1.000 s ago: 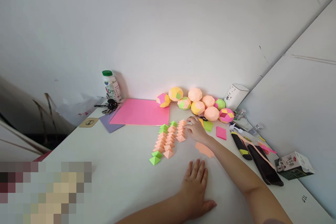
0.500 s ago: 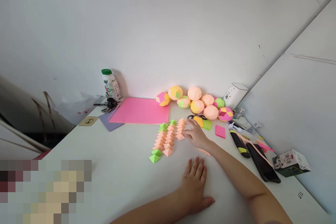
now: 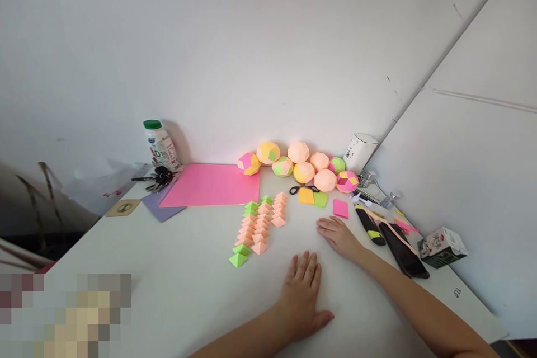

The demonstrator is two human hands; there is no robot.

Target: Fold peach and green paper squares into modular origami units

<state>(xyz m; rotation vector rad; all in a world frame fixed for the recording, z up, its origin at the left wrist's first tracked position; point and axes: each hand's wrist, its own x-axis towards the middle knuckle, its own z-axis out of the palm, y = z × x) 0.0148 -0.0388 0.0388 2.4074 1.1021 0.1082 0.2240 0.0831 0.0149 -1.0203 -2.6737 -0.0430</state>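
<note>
My left hand (image 3: 300, 296) lies palm down on the white table (image 3: 176, 291), fingers spread, holding nothing that shows. To its right, my right hand (image 3: 340, 238) rests low over the tabletop with its fingers stretched leftward; whatever is under the palm is hidden. Left of it are rows of small folded paper pyramids: a short peach row (image 3: 278, 211), a middle row (image 3: 261, 226) of peach with a green one at the far end, and a left row (image 3: 247, 226) with green pieces at both ends. A pink sticky-note pad (image 3: 340, 208) lies just beyond my right hand.
Several faceted paper balls (image 3: 298, 152) line the wall. Orange notes (image 3: 306, 196), green notes (image 3: 321, 199) and scissors (image 3: 295, 190) lie before them. Right: a utility knife (image 3: 370, 226), a black phone-like object (image 3: 403, 251), a carton (image 3: 443, 247). Left: a pink sheet (image 3: 210, 184), keys (image 3: 161, 178), a bottle (image 3: 161, 148).
My right hand has drawn back from the short peach row toward me and to the right. A peach paper piece near its forearm no longer shows. The view has turned slightly right.
</note>
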